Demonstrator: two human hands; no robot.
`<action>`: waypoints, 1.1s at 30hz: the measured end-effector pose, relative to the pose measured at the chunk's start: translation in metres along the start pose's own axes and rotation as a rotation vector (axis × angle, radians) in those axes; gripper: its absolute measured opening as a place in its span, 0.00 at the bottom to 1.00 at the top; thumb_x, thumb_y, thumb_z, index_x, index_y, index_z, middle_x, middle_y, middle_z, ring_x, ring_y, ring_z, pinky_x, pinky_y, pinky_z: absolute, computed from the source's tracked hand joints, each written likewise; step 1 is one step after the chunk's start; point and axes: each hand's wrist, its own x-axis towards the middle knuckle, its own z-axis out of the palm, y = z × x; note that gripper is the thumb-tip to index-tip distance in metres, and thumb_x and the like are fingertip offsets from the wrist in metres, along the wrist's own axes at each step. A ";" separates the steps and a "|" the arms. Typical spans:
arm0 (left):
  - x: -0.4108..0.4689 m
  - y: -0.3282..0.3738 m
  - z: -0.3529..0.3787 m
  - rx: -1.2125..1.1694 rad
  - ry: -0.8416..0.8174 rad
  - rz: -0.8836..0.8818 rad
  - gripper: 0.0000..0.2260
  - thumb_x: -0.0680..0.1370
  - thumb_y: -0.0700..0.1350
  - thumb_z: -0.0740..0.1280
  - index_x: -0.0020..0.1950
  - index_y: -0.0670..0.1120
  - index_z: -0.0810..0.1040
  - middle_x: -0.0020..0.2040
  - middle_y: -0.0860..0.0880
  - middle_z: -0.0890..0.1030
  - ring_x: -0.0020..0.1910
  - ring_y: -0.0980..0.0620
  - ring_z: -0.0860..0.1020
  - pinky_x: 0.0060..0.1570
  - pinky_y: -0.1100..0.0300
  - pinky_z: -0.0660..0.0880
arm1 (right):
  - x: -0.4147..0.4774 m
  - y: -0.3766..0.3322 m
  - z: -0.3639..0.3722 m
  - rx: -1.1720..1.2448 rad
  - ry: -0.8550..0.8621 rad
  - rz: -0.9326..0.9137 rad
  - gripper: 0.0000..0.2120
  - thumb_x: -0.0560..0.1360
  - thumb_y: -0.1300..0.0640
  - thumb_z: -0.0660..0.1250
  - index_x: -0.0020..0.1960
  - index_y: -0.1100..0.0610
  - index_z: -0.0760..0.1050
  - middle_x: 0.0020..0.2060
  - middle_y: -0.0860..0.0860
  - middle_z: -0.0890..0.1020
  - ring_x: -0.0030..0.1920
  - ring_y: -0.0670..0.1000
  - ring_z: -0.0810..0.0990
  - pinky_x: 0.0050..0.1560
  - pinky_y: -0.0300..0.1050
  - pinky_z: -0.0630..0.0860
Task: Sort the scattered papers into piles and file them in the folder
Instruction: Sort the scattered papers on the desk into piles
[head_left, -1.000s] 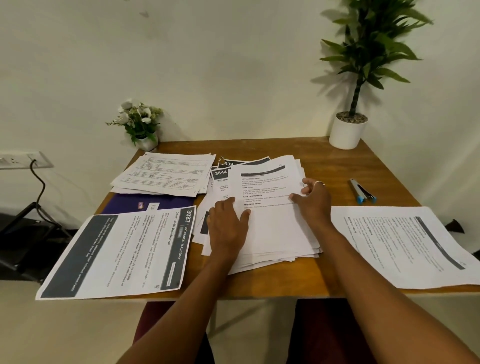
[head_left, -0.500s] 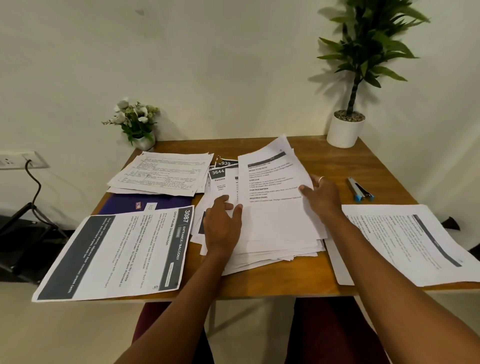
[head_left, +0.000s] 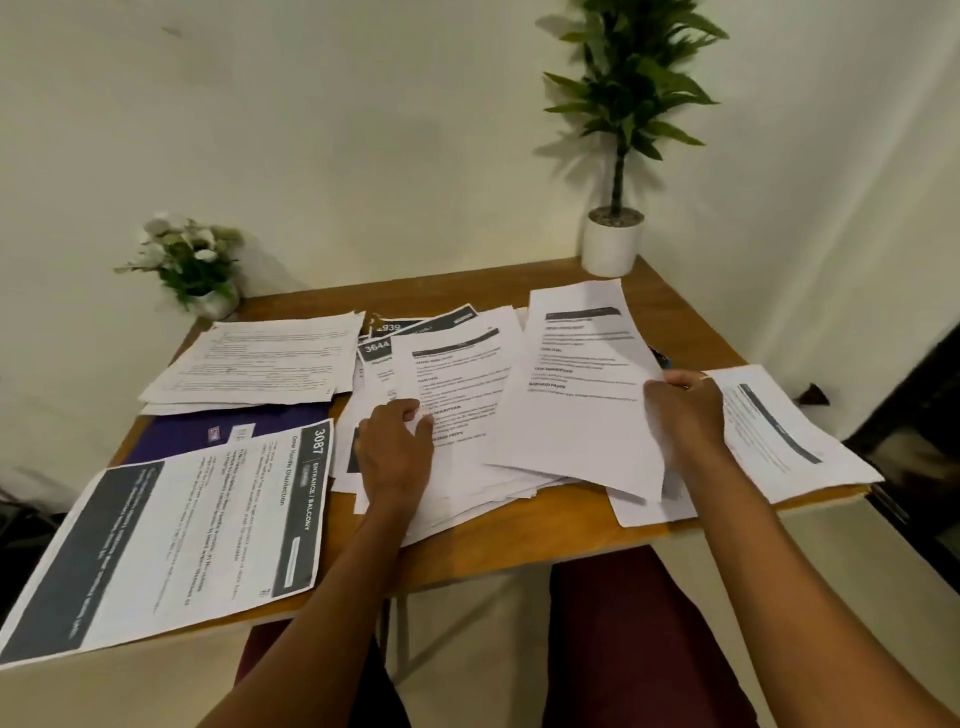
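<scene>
My right hand (head_left: 688, 410) grips the right edge of a printed white sheet (head_left: 579, 384) and holds it lifted and tilted above the loose middle heap of papers (head_left: 457, 395). My left hand (head_left: 397, 449) lies flat on that heap, fingers spread. A pile of text pages (head_left: 265, 364) sits at the back left. A purple folder (head_left: 228, 428) lies under it, partly covered by a large sheet with a dark band and "3087" (head_left: 171, 545) at the front left. Another pile (head_left: 779, 431) lies on the right, beside my right hand.
The wooden table (head_left: 519, 540) stands against a white wall. A small flower pot (head_left: 195, 262) is at the back left corner, a tall plant in a white pot (head_left: 610, 244) at the back right. The front-left sheet overhangs the table edge.
My right hand has lifted the top sheet off the middle heap and carried it to the right. My left hand stays pressed on the heap. The camera has tilted.
</scene>
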 end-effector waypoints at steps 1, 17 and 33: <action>0.000 0.000 -0.001 -0.006 0.002 -0.003 0.15 0.80 0.52 0.71 0.65 0.50 0.79 0.63 0.49 0.80 0.63 0.48 0.76 0.66 0.50 0.73 | -0.003 0.006 -0.011 0.057 0.055 0.027 0.13 0.75 0.63 0.66 0.58 0.54 0.75 0.47 0.51 0.81 0.44 0.49 0.80 0.36 0.41 0.72; -0.008 0.011 -0.006 0.013 0.012 0.026 0.16 0.80 0.51 0.71 0.65 0.46 0.79 0.64 0.45 0.79 0.64 0.44 0.75 0.64 0.48 0.72 | -0.041 0.074 -0.056 -0.699 0.440 -0.469 0.31 0.67 0.60 0.78 0.67 0.54 0.69 0.69 0.58 0.67 0.70 0.61 0.64 0.66 0.61 0.66; -0.001 0.013 -0.003 0.098 0.002 -0.077 0.26 0.78 0.58 0.71 0.72 0.48 0.72 0.67 0.44 0.78 0.67 0.41 0.72 0.67 0.42 0.69 | 0.012 0.071 -0.002 -1.269 -0.192 -0.470 0.36 0.81 0.30 0.43 0.83 0.47 0.48 0.83 0.52 0.47 0.82 0.60 0.43 0.78 0.67 0.41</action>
